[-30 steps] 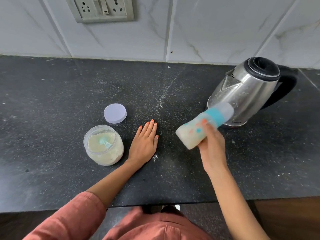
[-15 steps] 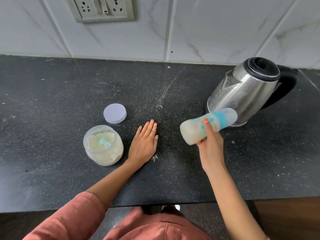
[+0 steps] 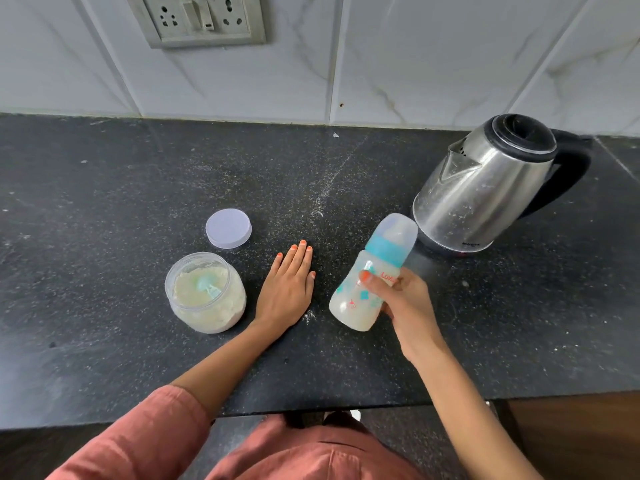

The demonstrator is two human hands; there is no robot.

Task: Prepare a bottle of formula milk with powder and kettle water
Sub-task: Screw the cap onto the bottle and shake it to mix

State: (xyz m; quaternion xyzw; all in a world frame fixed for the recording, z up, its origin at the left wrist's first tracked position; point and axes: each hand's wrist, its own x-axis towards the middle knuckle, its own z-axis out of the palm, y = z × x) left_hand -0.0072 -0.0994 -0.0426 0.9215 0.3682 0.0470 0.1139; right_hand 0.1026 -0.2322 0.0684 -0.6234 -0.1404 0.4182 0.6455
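Note:
My right hand (image 3: 403, 299) grips a capped baby bottle (image 3: 372, 271) with a blue collar and milky liquid inside, held above the black counter (image 3: 104, 202) and tilted with its cap toward the kettle. A steel kettle (image 3: 485, 188) with a black lid and handle stands at the right, just beyond the bottle's cap. My left hand (image 3: 287, 289) lies flat on the counter, fingers together, holding nothing. Left of it sits an open jar of powder (image 3: 204, 292) with a blue scoop inside. The jar's pale lid (image 3: 228, 228) lies behind the jar.
A socket panel (image 3: 197, 19) is set in the white tiled wall behind the counter. Powder is spilled along the middle of the counter. The counter's front edge runs just in front of my body.
The bottle has swung from lying almost sideways to a more upright tilt in my right hand, and sits a little lower. My left hand has stayed flat in place.

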